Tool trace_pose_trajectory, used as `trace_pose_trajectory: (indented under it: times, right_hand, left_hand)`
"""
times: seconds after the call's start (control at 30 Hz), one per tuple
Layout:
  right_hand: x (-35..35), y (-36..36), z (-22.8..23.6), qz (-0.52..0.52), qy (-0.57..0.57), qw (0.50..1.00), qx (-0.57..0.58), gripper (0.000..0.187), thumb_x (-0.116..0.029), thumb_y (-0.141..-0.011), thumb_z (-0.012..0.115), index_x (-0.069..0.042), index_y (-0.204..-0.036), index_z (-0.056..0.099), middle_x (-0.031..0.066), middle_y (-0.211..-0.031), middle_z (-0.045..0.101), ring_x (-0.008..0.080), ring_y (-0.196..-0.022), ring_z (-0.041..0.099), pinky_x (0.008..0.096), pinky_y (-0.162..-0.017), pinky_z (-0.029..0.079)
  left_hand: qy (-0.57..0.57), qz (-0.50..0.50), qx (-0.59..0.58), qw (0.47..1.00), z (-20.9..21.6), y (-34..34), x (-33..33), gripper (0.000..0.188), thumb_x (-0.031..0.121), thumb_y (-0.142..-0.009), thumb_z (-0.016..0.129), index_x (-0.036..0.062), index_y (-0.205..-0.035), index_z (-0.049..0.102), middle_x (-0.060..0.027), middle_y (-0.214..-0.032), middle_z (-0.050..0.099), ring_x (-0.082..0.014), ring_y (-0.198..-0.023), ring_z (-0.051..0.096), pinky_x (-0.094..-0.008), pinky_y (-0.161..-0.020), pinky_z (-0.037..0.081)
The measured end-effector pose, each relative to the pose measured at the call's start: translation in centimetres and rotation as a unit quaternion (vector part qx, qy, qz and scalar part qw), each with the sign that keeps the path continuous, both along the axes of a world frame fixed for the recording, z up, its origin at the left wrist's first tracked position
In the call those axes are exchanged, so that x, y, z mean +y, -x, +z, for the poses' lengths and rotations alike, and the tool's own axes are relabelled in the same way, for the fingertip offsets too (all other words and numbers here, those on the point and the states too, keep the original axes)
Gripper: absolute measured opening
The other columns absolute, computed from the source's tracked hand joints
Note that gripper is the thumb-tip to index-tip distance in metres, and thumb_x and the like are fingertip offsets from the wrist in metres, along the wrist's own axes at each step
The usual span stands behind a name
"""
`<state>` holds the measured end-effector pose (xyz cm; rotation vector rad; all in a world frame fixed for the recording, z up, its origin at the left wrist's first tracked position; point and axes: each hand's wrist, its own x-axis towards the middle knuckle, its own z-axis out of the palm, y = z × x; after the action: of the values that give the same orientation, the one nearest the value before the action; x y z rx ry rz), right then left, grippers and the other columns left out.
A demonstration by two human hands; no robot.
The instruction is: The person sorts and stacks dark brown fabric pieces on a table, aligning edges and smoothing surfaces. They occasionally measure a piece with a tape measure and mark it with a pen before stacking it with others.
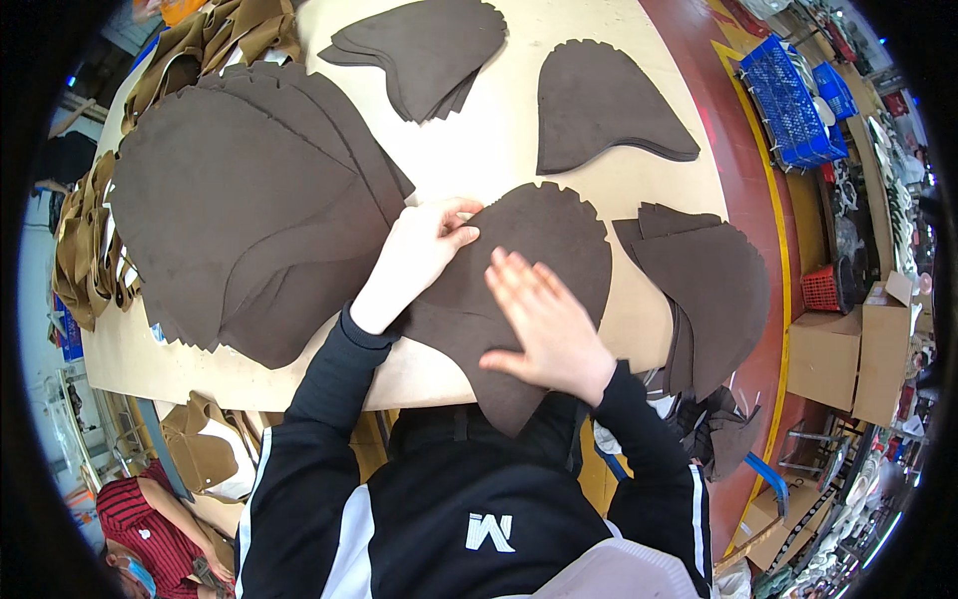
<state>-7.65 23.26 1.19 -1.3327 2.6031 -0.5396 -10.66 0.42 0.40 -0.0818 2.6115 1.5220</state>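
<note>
A dark brown cut piece of leather-like sheet point(544, 225) with a notched, rounded top lies in front of me, its pointed lower end hanging past the table's near edge. My left hand point(424, 250) pinches its upper left edge between thumb and fingers. Flat over the middle of the piece is my right hand point(549, 329), fingers stretched out and slightly blurred. Left of my left hand spreads a large stack of similar dark pieces point(239, 200), overlapping with notched rims. Whether the piece under my hands is one layer or more, I cannot tell.
Smaller dark stacks lie at the table's far side point(429, 50), far right point(604, 110) and right edge point(709, 285). Brown folded pieces point(90, 240) line the left edge. Beyond the right aisle stand blue crates point(793, 110) and cardboard boxes point(823, 359). Another person point(150, 529) is at lower left.
</note>
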Motion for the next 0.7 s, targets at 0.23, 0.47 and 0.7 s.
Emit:
trace_pose_trajectory:
  times: [0.23,0.47,0.7]
  right_hand:
    - [1.4,-4.2,-0.4,0.053,0.147,0.983,-0.095,0.067,-0.037,-0.086,0.073,-0.010,-0.143,0.052,0.0187,-0.155,0.040,0.0320,-0.145,0.036,0.0442,-0.118,0.030]
    - [4.8,-5.4,0.7,-0.457,0.310,0.834,0.001,0.061,-0.022,-0.086,0.075,-0.002,-0.138,0.053,0.0190,-0.150,0.045,0.0384,-0.142,0.038,0.0476,-0.115,0.033]
    - [1.2,-11.2,-0.5,-0.303,0.117,0.945,-0.032,0.089,-0.050,-0.075,0.080,-0.014,-0.149,0.045,0.0204,-0.160,0.029,0.0476,-0.148,0.020,0.0653,-0.116,0.019]
  left_hand:
    - [-0.063,-0.033,-0.043,0.997,-0.2,0.1,-0.3,0.031,0.001,-0.092,0.065,0.0044,-0.123,0.061,0.0010,-0.089,0.062,-0.0085,-0.081,0.056,-0.0250,-0.077,0.047]
    - [-0.264,0.074,0.127,0.953,1.2,1.0,-1.3,0.028,0.003,-0.096,0.062,0.0090,-0.122,0.054,0.0089,-0.093,0.053,-0.0044,-0.087,0.051,-0.0179,-0.088,0.039]
    - [-0.560,0.129,0.192,0.795,1.7,1.1,-3.2,0.051,0.011,-0.099,0.060,0.0145,-0.144,0.038,-0.0001,-0.125,0.062,-0.0134,-0.115,0.062,-0.0350,-0.102,0.052]
